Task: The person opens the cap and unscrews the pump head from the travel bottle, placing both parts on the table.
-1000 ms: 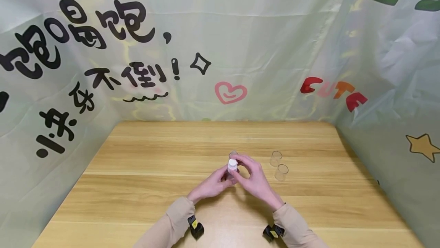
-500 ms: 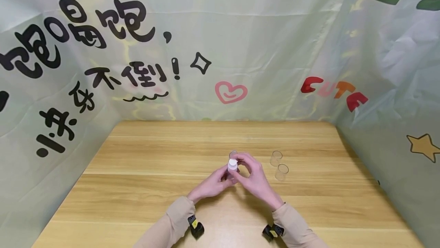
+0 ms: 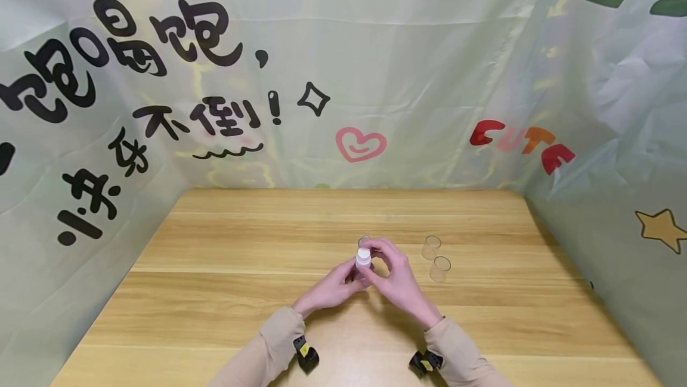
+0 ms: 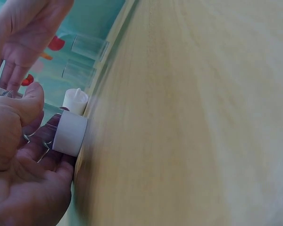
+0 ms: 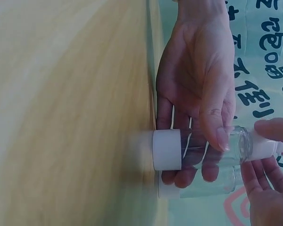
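Note:
A small clear bottle with a white bottom band and a white cap stands upright between my hands. My left hand holds its body, fingers behind and thumb in front, as the right wrist view shows. The white band sits low, right by the tabletop. My right hand is at the top, thumb and fingers pinching the white cap. Just behind is another clear, white-based container, mostly covered by the bottle and fingers. A white piece with a small raised tip shows there in the left wrist view.
Two clear cups, a farther one and a nearer one, stand to the right of my hands. The wooden table is bordered at the back and sides by a printed cloth.
Almost nothing differs: both hands stay on the bottle in the same place, and the cups have not moved.

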The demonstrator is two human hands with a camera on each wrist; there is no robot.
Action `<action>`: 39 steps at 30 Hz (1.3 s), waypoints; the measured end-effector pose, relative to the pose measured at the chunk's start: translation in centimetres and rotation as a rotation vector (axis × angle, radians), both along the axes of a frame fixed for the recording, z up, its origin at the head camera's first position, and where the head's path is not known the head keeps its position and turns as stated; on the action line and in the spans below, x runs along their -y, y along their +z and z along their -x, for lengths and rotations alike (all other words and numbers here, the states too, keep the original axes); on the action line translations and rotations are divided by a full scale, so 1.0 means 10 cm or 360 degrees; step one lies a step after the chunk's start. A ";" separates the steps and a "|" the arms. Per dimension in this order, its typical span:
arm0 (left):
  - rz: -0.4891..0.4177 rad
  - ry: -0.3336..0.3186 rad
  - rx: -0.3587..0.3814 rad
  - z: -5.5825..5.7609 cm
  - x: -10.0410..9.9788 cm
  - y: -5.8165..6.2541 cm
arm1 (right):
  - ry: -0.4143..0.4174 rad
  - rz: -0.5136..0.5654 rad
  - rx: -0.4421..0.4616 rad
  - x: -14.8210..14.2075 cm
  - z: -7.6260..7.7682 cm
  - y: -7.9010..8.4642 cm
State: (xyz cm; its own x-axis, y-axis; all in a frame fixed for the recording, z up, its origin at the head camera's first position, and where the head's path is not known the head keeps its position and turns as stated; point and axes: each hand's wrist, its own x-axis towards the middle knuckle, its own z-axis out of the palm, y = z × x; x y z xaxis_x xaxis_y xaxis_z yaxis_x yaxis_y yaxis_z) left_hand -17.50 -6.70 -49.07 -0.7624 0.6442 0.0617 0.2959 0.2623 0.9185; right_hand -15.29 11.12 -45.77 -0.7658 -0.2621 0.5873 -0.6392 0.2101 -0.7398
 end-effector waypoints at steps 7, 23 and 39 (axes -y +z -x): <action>-0.0012 -0.0004 -0.0017 0.00 0.00 -0.01 | 0.0023 -0.0049 0.0004 -0.01 0.00 0.00; -0.0015 -0.0013 -0.0011 0.01 0.01 0.00 | -0.0010 -0.0091 0.0006 -0.01 -0.02 0.01; 0.0006 -0.0005 -0.0027 0.00 0.01 -0.01 | -0.0005 -0.0041 -0.0029 0.01 -0.01 -0.01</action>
State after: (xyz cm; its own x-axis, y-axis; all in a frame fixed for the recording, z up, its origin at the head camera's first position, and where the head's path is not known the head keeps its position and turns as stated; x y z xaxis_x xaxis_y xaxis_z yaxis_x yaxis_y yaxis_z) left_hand -17.47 -6.76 -49.19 -0.7594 0.6466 0.0722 0.3122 0.2648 0.9124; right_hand -15.22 11.05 -45.83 -0.7559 -0.2749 0.5942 -0.6518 0.2308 -0.7224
